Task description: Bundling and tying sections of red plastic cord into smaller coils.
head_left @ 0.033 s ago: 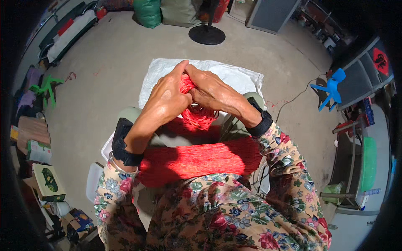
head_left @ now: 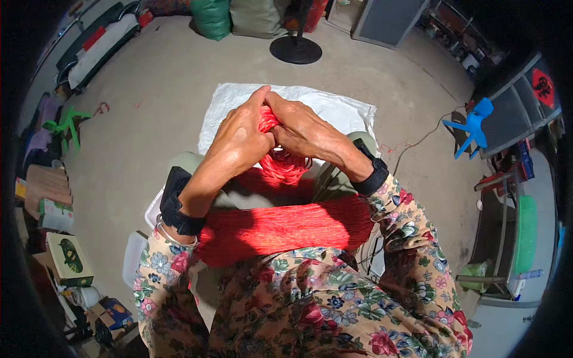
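Two bare hands meet near the middle of the head view, the left hand (head_left: 236, 140) and the right hand (head_left: 307, 131) both closed around a looped hank of red strands (head_left: 285, 170), which shows between them and hangs below over the knees. Most fingers curl out of sight, so their exact grip cannot be told. A thick bundle of straight red strands (head_left: 286, 227) lies across the lap, its right end partly covered by the floral sleeve (head_left: 412, 238). Beyond the hands, a white sheet (head_left: 224, 101) is partly hidden by them. At left, a cream carton (head_left: 62, 250) bears a dark green printed motif, and a green-and-white box (head_left: 57, 216) carries print too small to read. At far right, a red diamond-shaped sign (head_left: 542, 88) shows a black figure or character, hard to make out. The dark fisheye rim cuts off the outermost things.
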A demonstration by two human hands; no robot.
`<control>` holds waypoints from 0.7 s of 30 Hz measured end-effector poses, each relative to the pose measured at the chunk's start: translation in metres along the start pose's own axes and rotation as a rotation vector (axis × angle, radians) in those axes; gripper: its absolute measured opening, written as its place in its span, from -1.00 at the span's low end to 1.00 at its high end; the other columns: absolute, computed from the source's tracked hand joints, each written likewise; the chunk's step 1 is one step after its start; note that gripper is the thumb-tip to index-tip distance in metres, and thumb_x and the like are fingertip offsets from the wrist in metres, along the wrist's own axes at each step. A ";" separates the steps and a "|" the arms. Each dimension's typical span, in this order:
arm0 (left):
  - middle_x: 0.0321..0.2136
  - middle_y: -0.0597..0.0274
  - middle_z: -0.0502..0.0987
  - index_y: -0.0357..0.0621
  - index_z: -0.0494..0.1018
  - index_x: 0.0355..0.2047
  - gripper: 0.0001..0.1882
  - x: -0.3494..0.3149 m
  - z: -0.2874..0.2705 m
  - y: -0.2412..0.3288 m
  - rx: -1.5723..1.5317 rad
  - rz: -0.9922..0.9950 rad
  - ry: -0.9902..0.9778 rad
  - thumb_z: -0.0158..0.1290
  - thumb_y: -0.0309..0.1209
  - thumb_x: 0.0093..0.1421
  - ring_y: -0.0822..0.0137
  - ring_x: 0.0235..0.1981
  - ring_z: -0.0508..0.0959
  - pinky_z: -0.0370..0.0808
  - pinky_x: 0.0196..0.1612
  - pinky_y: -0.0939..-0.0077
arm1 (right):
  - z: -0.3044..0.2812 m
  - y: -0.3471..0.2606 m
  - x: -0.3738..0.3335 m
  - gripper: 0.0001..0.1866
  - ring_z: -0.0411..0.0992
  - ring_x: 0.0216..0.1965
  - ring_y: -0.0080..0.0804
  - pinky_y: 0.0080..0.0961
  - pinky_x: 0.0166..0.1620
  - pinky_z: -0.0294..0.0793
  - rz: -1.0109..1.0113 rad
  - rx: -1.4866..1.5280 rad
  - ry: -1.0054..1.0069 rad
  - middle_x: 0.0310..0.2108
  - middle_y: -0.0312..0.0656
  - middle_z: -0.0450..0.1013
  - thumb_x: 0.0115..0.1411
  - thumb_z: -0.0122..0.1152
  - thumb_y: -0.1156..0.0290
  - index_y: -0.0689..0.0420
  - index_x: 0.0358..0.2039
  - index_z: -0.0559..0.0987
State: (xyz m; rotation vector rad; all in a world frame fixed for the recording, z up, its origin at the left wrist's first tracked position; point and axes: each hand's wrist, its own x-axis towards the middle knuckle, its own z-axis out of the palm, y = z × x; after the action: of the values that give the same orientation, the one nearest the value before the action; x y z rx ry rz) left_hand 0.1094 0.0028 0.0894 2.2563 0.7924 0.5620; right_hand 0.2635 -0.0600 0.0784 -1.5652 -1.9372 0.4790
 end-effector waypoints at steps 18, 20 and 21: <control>-0.23 -0.15 0.58 -0.26 0.45 -0.13 -0.59 0.024 0.023 -0.031 -0.338 0.048 -0.064 0.00 -0.68 -0.07 -0.05 -0.15 0.58 0.48 -0.10 0.25 | 0.004 0.012 0.001 -0.73 0.45 -0.20 0.25 -0.06 -0.19 0.42 0.088 0.118 0.045 -0.33 0.27 0.46 0.12 0.06 0.49 0.33 -0.17 0.34; -0.31 0.04 0.56 -0.27 0.45 -0.13 -0.56 0.024 0.020 -0.028 -0.349 0.023 -0.092 0.00 -0.69 -0.10 0.18 -0.25 0.55 0.47 -0.20 0.37 | 0.002 0.011 -0.001 -0.74 0.46 -0.20 0.25 -0.07 -0.20 0.42 0.064 0.158 0.066 -0.34 0.26 0.46 0.13 0.05 0.49 0.32 -0.18 0.34; -0.40 0.23 0.53 -0.28 0.45 -0.13 -0.54 0.024 0.018 -0.027 -0.359 -0.003 -0.122 -0.01 -0.71 -0.14 0.41 -0.35 0.51 0.46 -0.31 0.50 | 0.001 0.011 -0.001 -0.75 0.46 -0.20 0.25 -0.08 -0.20 0.42 0.079 0.149 0.046 -0.34 0.26 0.46 0.14 0.04 0.49 0.32 -0.18 0.34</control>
State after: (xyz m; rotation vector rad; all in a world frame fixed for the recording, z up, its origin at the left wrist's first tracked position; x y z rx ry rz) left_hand 0.1274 0.0263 0.0620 1.9378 0.5814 0.5146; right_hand 0.2711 -0.0586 0.0710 -1.5476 -1.7682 0.6015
